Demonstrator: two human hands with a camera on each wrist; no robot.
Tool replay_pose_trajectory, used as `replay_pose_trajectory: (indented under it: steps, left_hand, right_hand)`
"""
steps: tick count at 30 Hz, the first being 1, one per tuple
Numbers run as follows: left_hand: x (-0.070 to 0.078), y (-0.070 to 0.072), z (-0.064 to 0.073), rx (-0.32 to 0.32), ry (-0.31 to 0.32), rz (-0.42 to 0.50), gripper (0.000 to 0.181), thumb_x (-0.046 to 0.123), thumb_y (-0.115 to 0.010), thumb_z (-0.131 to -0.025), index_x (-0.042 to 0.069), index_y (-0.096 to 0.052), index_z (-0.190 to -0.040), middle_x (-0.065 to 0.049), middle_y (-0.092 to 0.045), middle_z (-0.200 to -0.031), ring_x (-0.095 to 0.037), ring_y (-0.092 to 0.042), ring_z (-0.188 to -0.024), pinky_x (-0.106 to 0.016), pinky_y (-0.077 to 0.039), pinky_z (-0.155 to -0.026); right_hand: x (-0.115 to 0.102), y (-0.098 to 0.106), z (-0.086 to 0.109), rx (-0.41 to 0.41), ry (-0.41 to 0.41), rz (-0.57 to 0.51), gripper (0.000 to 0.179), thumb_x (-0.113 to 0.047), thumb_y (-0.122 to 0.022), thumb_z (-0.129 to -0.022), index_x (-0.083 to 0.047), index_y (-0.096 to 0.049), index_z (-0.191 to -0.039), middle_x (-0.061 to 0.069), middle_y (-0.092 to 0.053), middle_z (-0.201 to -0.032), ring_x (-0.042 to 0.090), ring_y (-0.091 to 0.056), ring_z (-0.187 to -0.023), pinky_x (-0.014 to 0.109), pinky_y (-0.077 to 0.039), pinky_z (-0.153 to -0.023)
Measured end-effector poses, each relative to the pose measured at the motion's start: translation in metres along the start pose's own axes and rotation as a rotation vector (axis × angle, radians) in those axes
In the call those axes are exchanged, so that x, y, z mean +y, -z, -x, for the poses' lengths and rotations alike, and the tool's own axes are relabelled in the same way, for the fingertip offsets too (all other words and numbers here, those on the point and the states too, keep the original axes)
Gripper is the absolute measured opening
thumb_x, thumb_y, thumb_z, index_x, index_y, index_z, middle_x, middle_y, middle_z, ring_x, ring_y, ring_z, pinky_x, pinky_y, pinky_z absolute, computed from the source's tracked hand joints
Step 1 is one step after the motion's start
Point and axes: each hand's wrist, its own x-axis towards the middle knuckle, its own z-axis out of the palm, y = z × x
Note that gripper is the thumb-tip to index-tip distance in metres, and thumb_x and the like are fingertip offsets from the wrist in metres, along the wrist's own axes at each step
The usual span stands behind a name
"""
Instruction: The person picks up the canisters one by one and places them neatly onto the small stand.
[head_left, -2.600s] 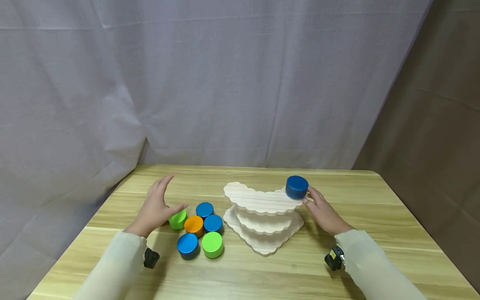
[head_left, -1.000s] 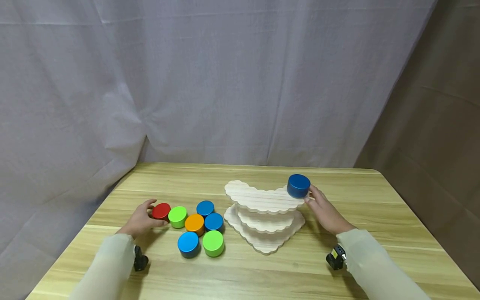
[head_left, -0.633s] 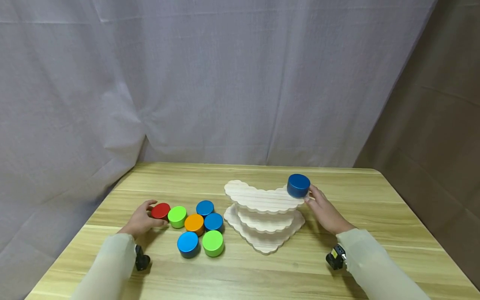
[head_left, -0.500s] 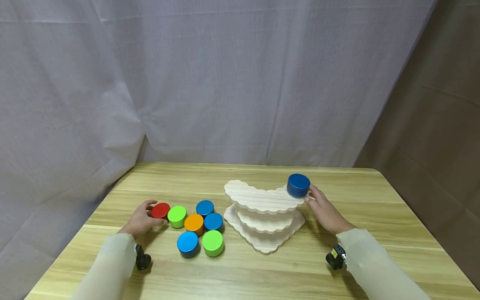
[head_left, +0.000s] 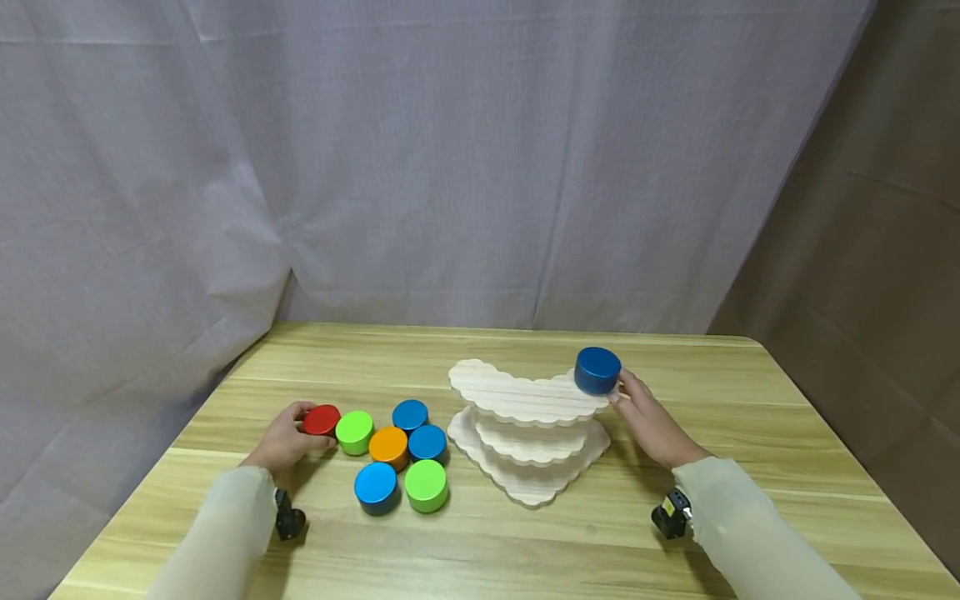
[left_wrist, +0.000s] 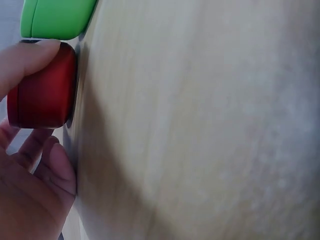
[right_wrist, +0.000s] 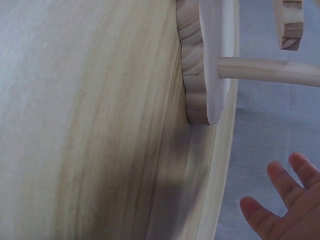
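My left hand [head_left: 283,437] grips a round red tin [head_left: 322,420] at the left of the table. In the left wrist view the thumb [left_wrist: 30,60] lies along one side of the red tin [left_wrist: 47,90], the fingers beneath. At the right my right hand [head_left: 656,425] has its fingertips at the tip of the top tier of a scalloped wooden stand [head_left: 521,402]. Right beside them a dark blue tin [head_left: 597,372] sits on that tier. The right wrist view shows loosely straight, spread fingers [right_wrist: 282,185]; thumb and index finger are out of that view.
Next to the red tin stands a green tin [head_left: 355,432], with an orange tin [head_left: 388,448] and blue tins [head_left: 377,487] grouped closely beyond. A second green tin [head_left: 426,486] is near the stand's lower tiers [head_left: 532,487]. A grey curtain [head_left: 420,167] hangs behind the wooden table [head_left: 547,550].
My left hand, raised above the tins at first, has come down onto the red tin and grips it. The right hand and the dark blue tin stay in place.
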Motion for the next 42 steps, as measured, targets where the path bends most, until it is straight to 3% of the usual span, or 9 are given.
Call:
replay_pose_trajectory:
  steps: [5, 9, 14, 23, 32, 42]
  left_hand:
    - [-0.002, 0.003, -0.001, 0.073, -0.026, -0.032, 0.066, 0.008, -0.076, -0.076, -0.011, -0.039, -0.128, -0.029, -0.049, -0.122, -0.036, -0.053, -0.101, -0.032, -0.044, -0.079]
    - [0.002, 0.008, 0.0, 0.13, -0.036, -0.03, 0.066, 0.008, -0.075, -0.077, -0.011, -0.039, -0.129, -0.028, -0.048, -0.122, -0.033, -0.051, -0.101, -0.029, -0.042, -0.079]
    - [0.013, 0.014, 0.004, 0.149, -0.023, 0.018, 0.068, 0.007, -0.073, -0.078, -0.011, -0.035, -0.133, -0.027, -0.045, -0.125, -0.034, -0.05, -0.105, -0.028, -0.044, -0.08]
    - [0.033, 0.016, 0.01, 0.177, -0.072, 0.058, 0.065, 0.002, -0.07, -0.078, -0.012, -0.034, -0.131, -0.027, -0.041, -0.127, -0.036, -0.05, -0.109, -0.018, -0.044, -0.076]
    - [0.062, 0.012, 0.013, 0.165, -0.11, 0.064, 0.066, 0.006, -0.069, -0.08, -0.008, -0.033, -0.134, -0.027, -0.033, -0.133, -0.037, -0.046, -0.114, -0.032, -0.044, -0.088]
    - [0.099, -0.006, 0.015, 0.161, -0.166, 0.069, 0.066, 0.007, -0.068, -0.079, -0.008, -0.034, -0.134, -0.025, -0.033, -0.132, -0.036, -0.044, -0.114, -0.042, -0.041, -0.096]
  right_hand:
    - [0.001, 0.0, -0.001, 0.003, 0.004, 0.003, 0.057, -0.025, -0.034, -0.104, 0.001, -0.017, -0.151, 0.031, -0.021, -0.15, 0.052, -0.027, -0.133, 0.072, -0.022, -0.101]
    - [0.001, 0.0, 0.0, 0.008, 0.012, 0.0, 0.056, -0.024, -0.034, -0.104, 0.002, -0.017, -0.151, 0.032, -0.022, -0.15, 0.052, -0.027, -0.133, 0.072, -0.021, -0.101]
    - [0.0, 0.0, 0.0, 0.003, 0.001, -0.002, 0.057, -0.024, -0.034, -0.104, 0.002, -0.017, -0.15, 0.032, -0.021, -0.15, 0.052, -0.026, -0.134, 0.072, -0.021, -0.102]
    - [0.0, 0.0, 0.0, -0.003, -0.019, 0.005, 0.058, -0.027, -0.033, -0.104, 0.002, -0.015, -0.151, 0.031, -0.019, -0.151, 0.052, -0.025, -0.134, 0.072, -0.02, -0.102]
    - [0.002, -0.001, -0.001, 0.003, -0.004, 0.002, 0.058, -0.027, -0.034, -0.104, 0.002, -0.017, -0.151, 0.032, -0.02, -0.151, 0.052, -0.025, -0.134, 0.072, -0.019, -0.103]
    - [0.004, -0.002, -0.001, 0.009, 0.0, -0.011, 0.057, -0.027, -0.034, -0.104, 0.001, -0.017, -0.151, 0.031, -0.022, -0.15, 0.051, -0.03, -0.132, 0.072, -0.023, -0.101]
